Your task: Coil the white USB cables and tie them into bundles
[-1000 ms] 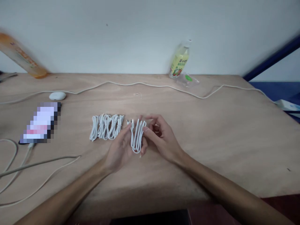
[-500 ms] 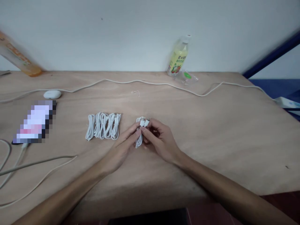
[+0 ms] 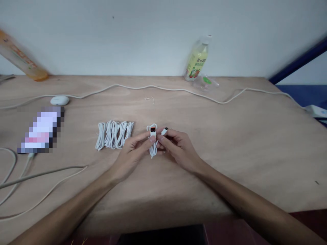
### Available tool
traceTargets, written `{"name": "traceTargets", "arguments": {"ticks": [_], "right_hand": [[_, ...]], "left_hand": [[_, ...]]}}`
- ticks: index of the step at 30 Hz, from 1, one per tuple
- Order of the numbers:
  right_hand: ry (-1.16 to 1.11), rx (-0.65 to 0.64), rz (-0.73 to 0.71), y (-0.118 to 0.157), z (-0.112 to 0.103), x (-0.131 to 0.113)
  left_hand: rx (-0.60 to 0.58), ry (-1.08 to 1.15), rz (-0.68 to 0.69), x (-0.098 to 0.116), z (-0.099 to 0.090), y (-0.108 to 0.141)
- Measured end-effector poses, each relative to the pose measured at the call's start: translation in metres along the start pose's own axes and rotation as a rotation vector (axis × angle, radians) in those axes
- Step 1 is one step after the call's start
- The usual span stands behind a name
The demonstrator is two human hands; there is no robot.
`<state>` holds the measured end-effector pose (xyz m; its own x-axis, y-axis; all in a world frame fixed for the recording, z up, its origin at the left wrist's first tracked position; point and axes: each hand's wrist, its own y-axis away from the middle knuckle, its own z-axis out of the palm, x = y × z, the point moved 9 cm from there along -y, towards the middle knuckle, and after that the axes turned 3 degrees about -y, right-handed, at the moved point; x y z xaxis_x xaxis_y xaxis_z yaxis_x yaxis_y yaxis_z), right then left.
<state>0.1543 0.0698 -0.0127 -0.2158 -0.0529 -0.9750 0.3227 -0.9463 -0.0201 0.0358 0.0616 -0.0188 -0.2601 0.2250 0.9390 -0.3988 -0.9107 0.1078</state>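
Observation:
Between my two hands is a coiled white USB cable [image 3: 153, 149], held a little above the wooden table. My left hand [image 3: 136, 146] pinches its wider USB plug [image 3: 153, 132], whose open end faces away from me and shows orange and black inside. The fingers of my right hand [image 3: 178, 144] are closed on the smaller plug [image 3: 165, 130] at the other end, which points up and to the right. Part of the coil is hidden behind my fingers. Just left of my left hand lies a row of several bundled white cables [image 3: 114, 135].
A phone [image 3: 42, 129] with a charging lead and a white earbud case [image 3: 59, 100] lie on the left. Along the back runs a long white cord [image 3: 176, 90]. A yellow-labelled bottle [image 3: 196, 63] and an orange bottle [image 3: 25, 61] stand by the wall.
The two plugs, side by side before, are now spread apart. The smaller one has tilted right with my right hand, and the wider one has turned its opening into view.

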Motion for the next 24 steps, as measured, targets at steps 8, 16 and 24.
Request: {"name": "traceTargets", "arguments": {"ticks": [8, 16, 24], "right_hand": [[-0.080, 0.008, 0.041, -0.005, -0.003, 0.003], [-0.155, -0.040, 0.082, -0.003, 0.004, 0.005], [0.027, -0.065, -0.016, -0.001, 0.009, -0.016]], "left_hand": [[-0.098, -0.087, -0.009, 0.004, 0.007, 0.003], [0.053, -0.266, 0.053, 0.016, -0.003, 0.003], [0.012, -0.325, 0.140, 0.029, 0.005, 0.002]]}}
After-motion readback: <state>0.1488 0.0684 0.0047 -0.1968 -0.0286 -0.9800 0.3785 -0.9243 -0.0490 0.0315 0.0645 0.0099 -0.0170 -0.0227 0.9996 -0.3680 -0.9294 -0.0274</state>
